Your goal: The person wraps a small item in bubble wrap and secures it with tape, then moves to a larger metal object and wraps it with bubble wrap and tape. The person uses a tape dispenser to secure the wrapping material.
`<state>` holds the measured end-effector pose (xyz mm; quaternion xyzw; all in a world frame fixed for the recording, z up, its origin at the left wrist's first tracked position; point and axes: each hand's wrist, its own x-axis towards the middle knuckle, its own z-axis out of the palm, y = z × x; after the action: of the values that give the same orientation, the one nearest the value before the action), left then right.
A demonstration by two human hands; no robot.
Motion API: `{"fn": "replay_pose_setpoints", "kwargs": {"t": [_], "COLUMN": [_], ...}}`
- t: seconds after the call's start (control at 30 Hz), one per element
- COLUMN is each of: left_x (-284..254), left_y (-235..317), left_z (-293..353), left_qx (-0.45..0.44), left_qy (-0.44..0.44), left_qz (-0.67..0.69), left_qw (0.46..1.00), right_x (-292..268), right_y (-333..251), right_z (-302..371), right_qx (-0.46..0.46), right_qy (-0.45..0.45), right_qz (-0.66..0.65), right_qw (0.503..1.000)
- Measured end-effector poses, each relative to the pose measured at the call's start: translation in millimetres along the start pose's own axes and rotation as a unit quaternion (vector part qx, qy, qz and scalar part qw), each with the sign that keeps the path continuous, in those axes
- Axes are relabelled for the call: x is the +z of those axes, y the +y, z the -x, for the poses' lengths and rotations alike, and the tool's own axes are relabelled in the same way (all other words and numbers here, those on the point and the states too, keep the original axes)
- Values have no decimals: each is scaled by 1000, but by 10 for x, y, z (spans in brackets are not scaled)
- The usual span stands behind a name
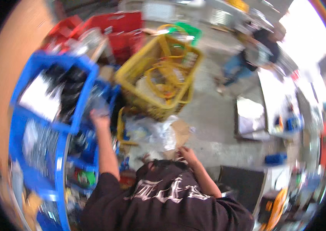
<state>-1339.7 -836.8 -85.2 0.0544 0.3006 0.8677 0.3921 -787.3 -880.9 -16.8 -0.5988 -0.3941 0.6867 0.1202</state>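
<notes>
Two bare hands of yours are in view, well apart. Your left hand [100, 118] stretches toward the left of the frame, at a clear plastic item [98, 102] just right of the upper blue bin [93, 71]; your arm seems extended because that item lies beyond the nearer clutter. Blur makes it impossible to tell whether those fingers grip the plastic or only touch it. Your right hand [188, 154] is tucked close to your body at lower centre, near one brown piece [181, 131]; its fingers look fairly narrow, but you cannot tell whether they hold anything. At least two blue bins line the left, probably set so their openings face you: the upper carries one white sheet [41, 96] and several black bags [72, 86], the lower blue bin [60, 158] clear-wrapped goods. One large yellow crate [141, 99] sits at upper centre, its yellow contents too blurred to count. One crumpled heap of clear plastic [157, 133] lies below it. One other person [257, 52] is at upper right.
</notes>
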Motion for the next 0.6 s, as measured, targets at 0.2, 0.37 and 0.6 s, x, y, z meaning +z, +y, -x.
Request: {"fn": "replay_pose_setpoints", "kwargs": {"t": [0.2,0.37,0.6], "left_x": [25,-300,115], "left_y": [375,621,306], "left_z": [-701,-829,-207], "left_qx": [139,300,68], "left_qy": [123,239,292], "left_qz": [-410,-491,11], "left_qw": [893,782,954], "right_x": [-218,-303,-681], "right_y": [645,613,529], "right_z": [-199,29,42], "right_qx": [-12,19,87], "right_qy": [76,106,95], "right_qz": [-28,-69,-45], "right_qw": [997,992,991]}}
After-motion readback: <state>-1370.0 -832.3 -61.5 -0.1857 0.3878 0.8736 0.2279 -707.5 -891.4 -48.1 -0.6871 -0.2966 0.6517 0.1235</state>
